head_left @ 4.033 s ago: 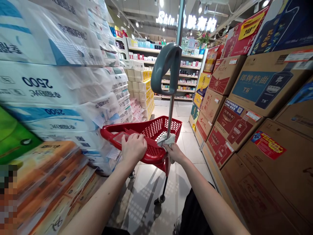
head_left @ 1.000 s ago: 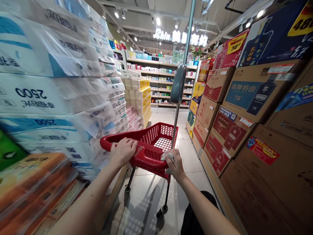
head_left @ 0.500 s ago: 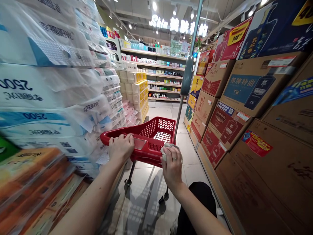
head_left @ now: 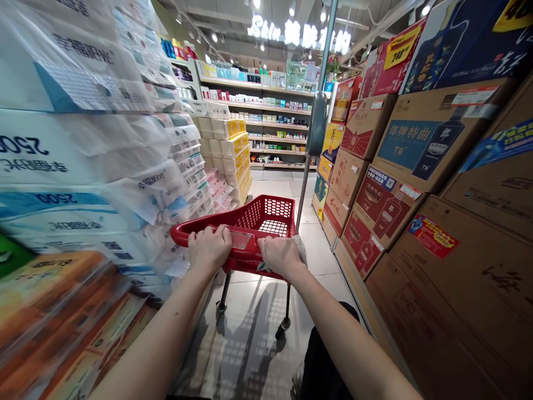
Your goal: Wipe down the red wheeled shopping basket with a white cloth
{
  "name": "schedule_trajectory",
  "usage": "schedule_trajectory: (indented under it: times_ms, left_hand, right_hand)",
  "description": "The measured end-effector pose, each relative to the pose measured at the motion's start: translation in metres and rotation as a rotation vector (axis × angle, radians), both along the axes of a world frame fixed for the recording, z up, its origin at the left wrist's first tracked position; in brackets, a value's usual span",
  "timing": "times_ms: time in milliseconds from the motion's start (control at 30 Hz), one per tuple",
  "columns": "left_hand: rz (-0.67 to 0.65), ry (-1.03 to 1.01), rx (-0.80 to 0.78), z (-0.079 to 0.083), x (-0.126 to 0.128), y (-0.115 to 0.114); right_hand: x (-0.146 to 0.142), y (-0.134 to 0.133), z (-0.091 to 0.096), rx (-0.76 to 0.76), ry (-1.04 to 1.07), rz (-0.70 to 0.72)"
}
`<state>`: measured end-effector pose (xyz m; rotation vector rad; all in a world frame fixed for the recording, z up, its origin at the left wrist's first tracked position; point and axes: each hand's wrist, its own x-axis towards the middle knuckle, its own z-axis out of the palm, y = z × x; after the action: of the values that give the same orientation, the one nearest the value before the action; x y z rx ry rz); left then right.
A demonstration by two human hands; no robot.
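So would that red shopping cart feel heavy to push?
Probably not: the red shopping cart looks empty, and its open plastic mesh suggests little weight. Its small wheels should roll easily. The tall thin pole may wobble slightly.

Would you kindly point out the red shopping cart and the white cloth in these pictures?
Red shopping cart [head_left: 180,235]: head view, on its red rim.
White cloth [head_left: 300,248]: head view, on its exposed fold.
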<state>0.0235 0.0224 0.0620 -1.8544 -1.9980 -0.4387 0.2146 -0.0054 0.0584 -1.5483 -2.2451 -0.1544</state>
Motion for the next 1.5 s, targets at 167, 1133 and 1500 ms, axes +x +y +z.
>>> schedule_trajectory:
  times_ms: [167,1133,1500]
  left_hand:
    - [0.049,0.003,0.000,0.000,0.000,0.000]
    - [-0.185,-0.055,-0.543,0.018,0.015,0.023]
    - [-0.211,-0.056,-0.518,0.013,0.013,0.016]
  right_hand:
    - [-0.007,-0.023,-0.026,0.336,-0.002,-0.009]
    - [0.064,0.012,-0.052,0.460,0.197,-0.019]
    - [0.116,0.030,-0.063,0.486,0.278,0.058]
